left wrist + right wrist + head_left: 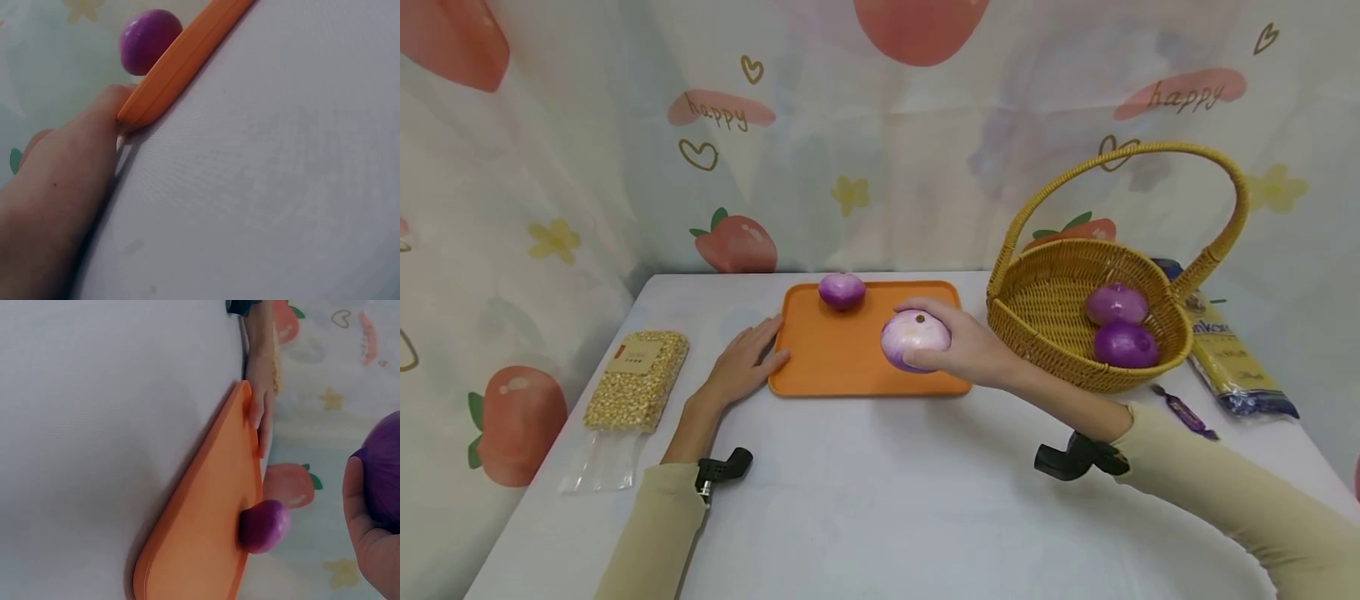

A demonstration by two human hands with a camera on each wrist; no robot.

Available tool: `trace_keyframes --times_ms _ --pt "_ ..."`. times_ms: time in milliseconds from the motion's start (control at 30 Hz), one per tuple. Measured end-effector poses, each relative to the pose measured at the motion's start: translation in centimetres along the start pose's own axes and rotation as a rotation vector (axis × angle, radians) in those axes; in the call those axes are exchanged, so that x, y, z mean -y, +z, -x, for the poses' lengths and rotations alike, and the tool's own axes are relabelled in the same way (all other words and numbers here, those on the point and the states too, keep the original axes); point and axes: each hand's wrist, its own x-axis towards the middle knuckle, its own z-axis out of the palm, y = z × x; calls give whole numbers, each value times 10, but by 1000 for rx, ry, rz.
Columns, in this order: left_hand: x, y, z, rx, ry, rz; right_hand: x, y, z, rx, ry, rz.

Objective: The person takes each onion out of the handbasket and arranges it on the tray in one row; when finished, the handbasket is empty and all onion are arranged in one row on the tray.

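My right hand [962, 346] grips a purple onion [913, 340] above the right part of an orange tray [827, 358]. In the right wrist view the held onion [384, 472] shows at the right edge, thumb against its side. A second purple onion [842, 292] lies at the back of the tray, left of its middle. My left hand [741, 367] rests at the tray's left edge, its fingers fairly straight and touching the rim. In the left wrist view that hand [69, 169] lies against the tray corner; most of its fingers are hidden there.
To the right stands a yellow wicker basket [1037, 321] with a tall handle, holding two purple onions [1124, 344]. Beside it lie a yellow-and-blue packet [1232, 358] and a small purple-wrapped candy [1185, 411]. A bag of yellow kernels [638, 383] lies at the left. A patterned curtain hangs behind the white table.
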Motion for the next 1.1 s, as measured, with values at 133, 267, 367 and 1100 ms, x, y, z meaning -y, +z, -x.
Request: trace_keyframes --times_ms 133,267,367,1100 --pt "-2 -1 -1 3 -3 3 0 9 -11 4 1 -11" --pt "-2 -1 -1 1 -6 -2 2 19 -23 -19 -24 6" --pt "-1 -1 -1 2 -9 -2 4 25 -32 -31 -43 24" --pt "-2 -1 -1 6 -20 -8 -21 57 -102 -24 250 -43"
